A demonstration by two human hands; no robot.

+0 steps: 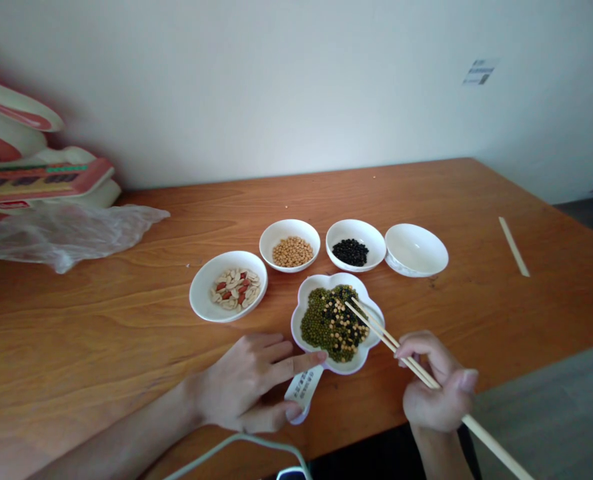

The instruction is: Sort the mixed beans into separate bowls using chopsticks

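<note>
Two chopsticks are clamped in your right hand, their tips slightly apart over the mixed green, black and yellow beans in the flower-shaped dish. You hold them well back from the tips, probably to keep your fingers clear of the rim. Your left grip is spread rather than closed: the index finger of your left hand touches the rim beside the handle and the thumb rests near the handle's end, which likely steadies the dish. It sits in front of you on the counter, with four white bowls curved around its far side, seemingly for easy reach: pale and reddish nuts, yellow beans, black beans, then a plain bowl at the right end.

You can't tell whether a bean sits between the tips. Your thumb partly covers the handle, and its label is too blurred to read. The chopsticks' rear leaves the view at the bottom, as does a cable. At the left edge, a toy is cut off, partly behind a plastic bag.
</note>
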